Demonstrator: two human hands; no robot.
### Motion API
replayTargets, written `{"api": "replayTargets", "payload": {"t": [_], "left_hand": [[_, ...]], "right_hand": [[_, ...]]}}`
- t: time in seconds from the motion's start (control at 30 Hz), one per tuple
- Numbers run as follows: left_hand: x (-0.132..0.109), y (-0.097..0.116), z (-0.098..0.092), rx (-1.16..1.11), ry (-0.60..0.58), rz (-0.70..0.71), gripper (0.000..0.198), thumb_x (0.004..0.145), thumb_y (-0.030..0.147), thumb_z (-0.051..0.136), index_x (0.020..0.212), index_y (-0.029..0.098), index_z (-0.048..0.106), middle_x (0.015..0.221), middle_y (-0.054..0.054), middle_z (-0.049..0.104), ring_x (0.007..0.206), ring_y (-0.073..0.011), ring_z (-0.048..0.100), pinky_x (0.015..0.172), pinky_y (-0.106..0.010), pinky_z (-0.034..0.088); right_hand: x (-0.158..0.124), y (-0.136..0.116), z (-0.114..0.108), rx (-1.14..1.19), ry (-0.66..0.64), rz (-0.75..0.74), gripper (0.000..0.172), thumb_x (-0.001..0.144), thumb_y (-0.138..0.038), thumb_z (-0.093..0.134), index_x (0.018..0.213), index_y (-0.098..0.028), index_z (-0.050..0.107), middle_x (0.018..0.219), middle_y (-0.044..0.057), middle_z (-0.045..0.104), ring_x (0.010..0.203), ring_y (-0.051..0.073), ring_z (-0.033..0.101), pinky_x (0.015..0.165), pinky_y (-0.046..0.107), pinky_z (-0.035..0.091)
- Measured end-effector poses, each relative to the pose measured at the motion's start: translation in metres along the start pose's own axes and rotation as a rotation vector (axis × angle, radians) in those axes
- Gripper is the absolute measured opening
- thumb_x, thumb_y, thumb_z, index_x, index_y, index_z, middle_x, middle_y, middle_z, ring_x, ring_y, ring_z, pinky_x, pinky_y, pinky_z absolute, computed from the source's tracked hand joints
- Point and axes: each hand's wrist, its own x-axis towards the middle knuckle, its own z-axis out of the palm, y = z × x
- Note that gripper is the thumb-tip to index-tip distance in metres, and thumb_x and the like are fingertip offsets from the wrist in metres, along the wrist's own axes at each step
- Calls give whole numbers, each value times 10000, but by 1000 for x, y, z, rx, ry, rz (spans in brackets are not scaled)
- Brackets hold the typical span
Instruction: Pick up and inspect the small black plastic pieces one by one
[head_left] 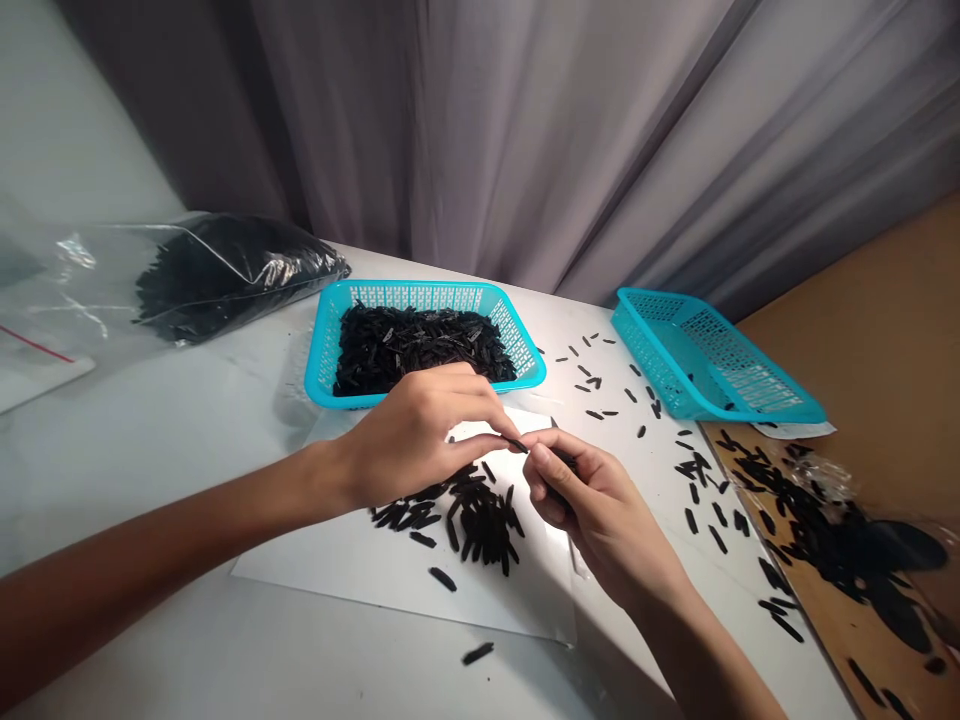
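Observation:
Over a white sheet (322, 575), my left hand (431, 425) pinches one end of a small black strip (517, 445). The fingertips of my right hand (581, 490) meet it at the other end, and those fingers are curled round several more black strips (562, 480). Beneath both hands, a loose pile of black strips (484, 525) lies on the sheet. Just behind my left hand stands a blue basket (319, 370) filled with similar black pieces.
A clear plastic bag (240, 270) of black pieces lies at the back left. Another blue basket (772, 395) stands at the right, with a few strips inside. Loose strips are scattered over the white table (645, 510) and a brown board (832, 625). A grey curtain (480, 130) hangs behind.

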Motion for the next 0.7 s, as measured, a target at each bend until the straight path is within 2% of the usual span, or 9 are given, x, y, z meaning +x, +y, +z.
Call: {"api": "replayTargets", "payload": {"t": [0.13, 0.27, 0.4, 0.47, 0.57, 0.7], "left_hand": [[1, 0, 2, -26, 18, -12, 30, 850, 123, 734, 878, 127, 742, 819, -36, 741, 785, -147, 636, 744, -272, 500], [1, 1, 2, -16, 45, -6, 9, 845, 125, 739, 845, 134, 736, 793, -27, 741, 760, -141, 635, 732, -271, 499], [1, 4, 2, -31, 32, 3, 56, 846, 102, 729, 807, 140, 717, 780, -14, 739, 746, -130, 633, 737, -265, 498], [1, 4, 2, -37, 22, -24, 42, 833, 111, 746, 837, 144, 721, 794, -12, 744, 752, -134, 637, 734, -267, 501], [1, 4, 2, -17, 24, -104, 127, 791, 159, 797, 898, 145, 731, 835, -17, 755, 784, -154, 648, 744, -284, 509], [0, 2, 4, 31, 26, -177, 81, 797, 182, 792, 850, 158, 736, 835, -4, 763, 804, -162, 661, 759, -294, 510]], "right_hand": [[-2, -1, 3, -70, 35, -49, 221, 935, -399, 646, 926, -179, 665, 619, -61, 440, 522, 69, 272, 462, 246, 169], [-3, -2, 3, -97, 15, -31, 249, 935, -416, 638, 895, -171, 656, 629, -55, 448, 527, 70, 282, 461, 244, 184], [-3, -2, 4, -167, 34, -40, 273, 928, -435, 639, 846, -174, 649, 614, -57, 438, 525, 72, 289, 462, 241, 200], [-4, -2, 4, -232, 80, -77, 263, 926, -434, 641, 843, -185, 651, 617, -55, 452, 529, 75, 310, 465, 238, 222], [-5, -2, 4, -352, 165, -165, 218, 921, -412, 649, 852, -206, 670, 624, -49, 480, 540, 85, 362, 480, 238, 275], [-6, -3, 4, -458, 207, -242, 171, 925, -375, 643, 859, -226, 694, 620, -47, 506, 543, 99, 407, 503, 246, 328]]}}
